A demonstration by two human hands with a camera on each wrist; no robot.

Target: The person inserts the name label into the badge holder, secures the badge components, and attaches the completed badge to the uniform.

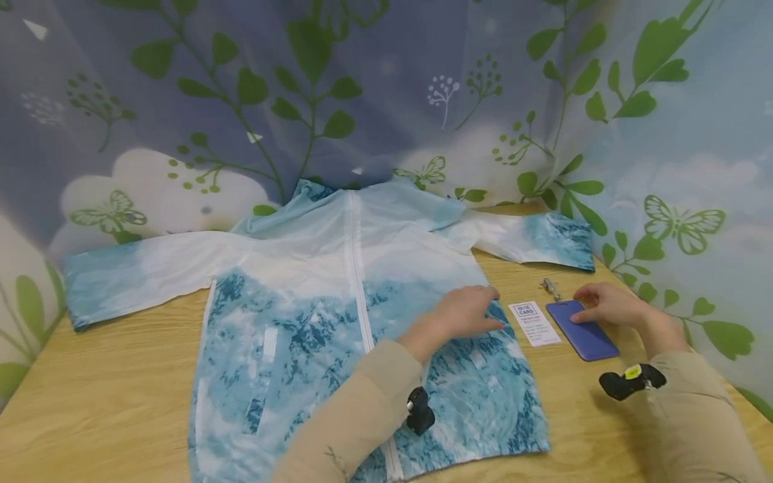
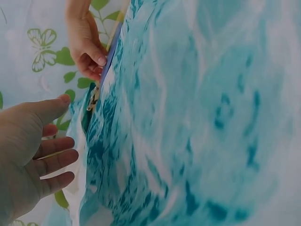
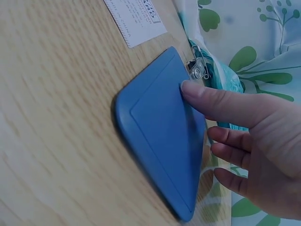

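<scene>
A blue card holder lies flat on the wooden table with a metal clip at its far end. My right hand is at its right edge. In the right wrist view the thumb lies over the holder's face, while the other visible fingers bend loosely beside the edge; the index finger is mostly hidden. A white printed ID card lies just left of the holder. My left hand hovers over the blue-and-white zip jacket, fingers apart and holding nothing.
The jacket is spread across the table, its sleeves reaching out to both sides. A leaf-patterned curtain hangs behind the table and along its right side.
</scene>
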